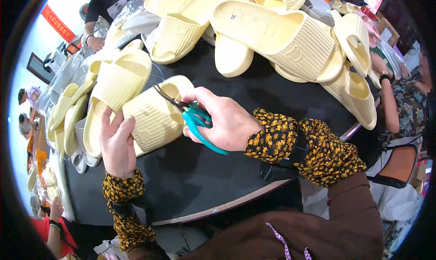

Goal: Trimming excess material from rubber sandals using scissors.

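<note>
My right hand [223,122] is closed round a pair of scissors [196,127] with teal handles and dark, short blades. The blades point up and left, over the edge of a pale yellow slipper [156,119] with a ribbed strap and a raised bear shape. My left hand [117,144] grips this slipper at its left side, thumb towards me. Another yellow slipper [120,80] lies against it, just beyond my left hand. A thin, clear strand [157,72] curves up near the blade tips; its ends are hard to make out.
Many pale yellow slippers [281,37] are piled along the far side of the black table [195,187]. More slippers and clear plastic bags [56,96] crowd the left. People work around the table: a hand [95,42] at far left, an arm [389,94] at right, a red sleeve [41,235] at lower left.
</note>
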A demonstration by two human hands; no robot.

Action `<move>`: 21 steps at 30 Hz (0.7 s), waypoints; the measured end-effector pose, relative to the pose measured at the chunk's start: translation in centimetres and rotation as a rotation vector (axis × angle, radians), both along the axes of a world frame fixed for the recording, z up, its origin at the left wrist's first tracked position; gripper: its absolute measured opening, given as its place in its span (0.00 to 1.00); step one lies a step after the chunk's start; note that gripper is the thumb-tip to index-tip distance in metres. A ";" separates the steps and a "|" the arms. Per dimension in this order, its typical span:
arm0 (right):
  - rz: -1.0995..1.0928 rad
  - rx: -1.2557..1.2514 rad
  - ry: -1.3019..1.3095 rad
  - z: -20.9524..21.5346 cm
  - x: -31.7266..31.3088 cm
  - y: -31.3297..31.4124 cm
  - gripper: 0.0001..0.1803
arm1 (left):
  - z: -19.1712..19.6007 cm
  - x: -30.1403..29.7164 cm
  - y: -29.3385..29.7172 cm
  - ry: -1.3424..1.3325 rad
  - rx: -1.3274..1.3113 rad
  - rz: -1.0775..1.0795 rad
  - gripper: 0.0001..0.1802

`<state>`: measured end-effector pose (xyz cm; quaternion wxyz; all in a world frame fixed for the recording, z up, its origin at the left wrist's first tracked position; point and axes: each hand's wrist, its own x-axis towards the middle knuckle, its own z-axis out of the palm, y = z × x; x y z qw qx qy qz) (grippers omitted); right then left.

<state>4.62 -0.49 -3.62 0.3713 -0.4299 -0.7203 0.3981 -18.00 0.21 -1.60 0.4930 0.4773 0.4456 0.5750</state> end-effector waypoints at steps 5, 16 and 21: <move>-0.030 -0.018 0.059 -1.1 0.1 0.7 0.24 | -2.0 -0.2 -0.3 -0.138 -0.074 -0.062 0.27; -0.046 -0.011 0.188 -2.1 0.3 1.6 0.24 | -2.5 -2.9 0.8 -0.020 0.043 0.046 0.17; 0.046 -0.125 0.259 -0.7 -0.1 0.9 0.22 | -2.1 -3.4 0.8 0.042 0.064 0.225 0.13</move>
